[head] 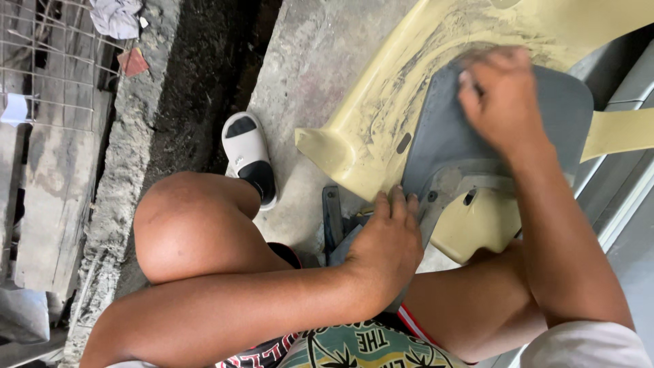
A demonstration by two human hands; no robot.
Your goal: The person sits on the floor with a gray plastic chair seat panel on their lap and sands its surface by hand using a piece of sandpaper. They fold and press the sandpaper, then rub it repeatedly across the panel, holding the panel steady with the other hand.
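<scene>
Partly hidden: grey panel under two hands

Only part of the grey panel (443, 136) shows, lying on a dusty yellow plastic body part (381, 102). Right hand (501, 102) presses curled on its top, blurred; whatever it grips is hidden. Left hand (388, 242) clasps the lower edge.

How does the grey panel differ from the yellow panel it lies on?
The grey panel is smaller and lies on top; the yellow panel is larger and reaches out past it. The grey one looks evenly dull, while the yellow one is streaked with dark scuff marks. The right hand presses on the grey panel; the left hand grips its lower edge, near the yellow one's edge. Both are curved moulded shells with small slots or holes.
</scene>
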